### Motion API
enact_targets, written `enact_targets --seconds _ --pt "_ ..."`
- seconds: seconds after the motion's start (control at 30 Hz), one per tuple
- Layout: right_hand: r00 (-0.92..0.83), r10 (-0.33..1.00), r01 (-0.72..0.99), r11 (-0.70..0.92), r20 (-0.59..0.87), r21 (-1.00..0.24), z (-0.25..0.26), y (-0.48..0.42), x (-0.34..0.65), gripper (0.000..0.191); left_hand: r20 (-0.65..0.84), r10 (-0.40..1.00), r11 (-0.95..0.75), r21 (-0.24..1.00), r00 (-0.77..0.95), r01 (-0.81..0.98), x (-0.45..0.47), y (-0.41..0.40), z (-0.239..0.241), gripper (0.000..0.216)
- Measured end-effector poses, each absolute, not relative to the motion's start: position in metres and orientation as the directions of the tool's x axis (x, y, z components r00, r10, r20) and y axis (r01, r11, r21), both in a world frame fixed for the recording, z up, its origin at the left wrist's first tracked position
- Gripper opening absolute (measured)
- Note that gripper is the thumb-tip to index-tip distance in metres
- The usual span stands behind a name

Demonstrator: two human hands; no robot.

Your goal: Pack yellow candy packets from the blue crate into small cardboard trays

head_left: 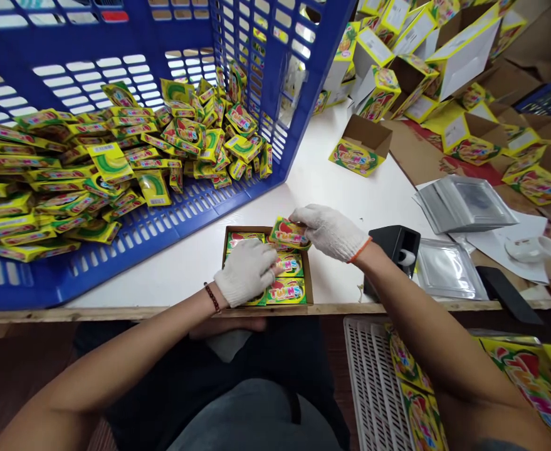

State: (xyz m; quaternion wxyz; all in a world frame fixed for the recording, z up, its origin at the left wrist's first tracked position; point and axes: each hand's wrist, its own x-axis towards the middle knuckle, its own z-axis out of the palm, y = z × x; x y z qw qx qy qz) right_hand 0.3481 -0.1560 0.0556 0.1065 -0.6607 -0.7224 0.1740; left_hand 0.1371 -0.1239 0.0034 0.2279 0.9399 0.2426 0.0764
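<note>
Over on the right, a jumble of open yellow cartons (458,69) is spilling across the desk (320,194), with one single carton (355,156) sitting just in front of the heap, its brown inside showing. Brown cardboard (404,147) is lying under part of the pile. Nearer the front, a stack of clear plastic trays (475,203) is fanning out beside a white sheet (486,250), where a white cup-like item is resting (533,248). A black tape dispenser (383,238) is standing next to another clear tray (449,269), and a flat black object (508,294) is jutting over the edge. Below, a white slotted basket (373,382) is holding bright packages (420,416).
</note>
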Motion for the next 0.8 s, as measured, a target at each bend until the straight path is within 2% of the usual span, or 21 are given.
enact_targets --seconds 0.07,0.13,0.2,0.3,0.4,0.5,0.57,0.6,0.7,0.8 --pt "-0.121 0.972 0.980 0.085 -0.199 -0.180 0.064 -0.151 0.342 0.028 0.003 0.351 -0.899 0.279 0.936 0.336 0.130 -0.129 0.002 0.029" --pt "-0.121 0.949 0.993 0.117 -0.291 -0.032 0.069 -0.145 0.330 0.028 -0.025 0.321 -0.927 0.199 0.947 0.319 0.126 -0.134 -0.001 0.031" --pt "-0.125 0.930 0.987 0.152 -0.345 0.052 0.070 -0.139 0.316 0.028 -0.048 0.321 -0.931 0.168 0.946 0.324 0.124 -0.137 -0.004 0.031" --pt "-0.114 0.921 0.987 0.147 -0.372 0.061 0.064 -0.135 0.305 0.028 -0.076 0.298 -0.936 0.170 0.951 0.307 0.121 -0.140 -0.004 0.027" --pt "-0.132 0.947 0.991 0.127 -0.292 -0.038 0.047 -0.139 0.313 0.027 -0.101 0.339 -0.915 0.196 0.935 0.353 0.123 -0.139 0.005 0.024" --pt "-0.147 0.988 0.971 0.134 -0.054 -0.197 0.025 -0.146 0.333 0.026 -0.038 0.387 -0.905 0.174 0.921 0.388 0.137 -0.135 0.014 0.019" --pt "-0.035 0.995 0.930 0.067 0.094 -0.360 0.011 -0.152 0.347 0.029 0.050 0.303 -0.945 0.142 0.952 0.293 0.151 -0.130 0.014 0.028" --pt "0.048 0.992 0.891 0.010 0.115 -0.455 0.005 -0.154 0.353 0.030 0.083 0.252 -0.962 0.129 0.964 0.240 0.158 -0.128 0.012 0.036" --pt "0.171 0.985 0.735 -0.142 -0.021 -0.663 -0.012 -0.158 0.361 0.034 0.094 0.209 -0.973 0.121 0.973 0.197 0.174 -0.123 -0.002 0.046" --pt "0.148 0.984 0.679 -0.176 -0.101 -0.713 -0.023 -0.160 0.361 0.034 0.054 0.238 -0.965 0.130 0.970 0.230 0.178 -0.121 -0.017 0.046"
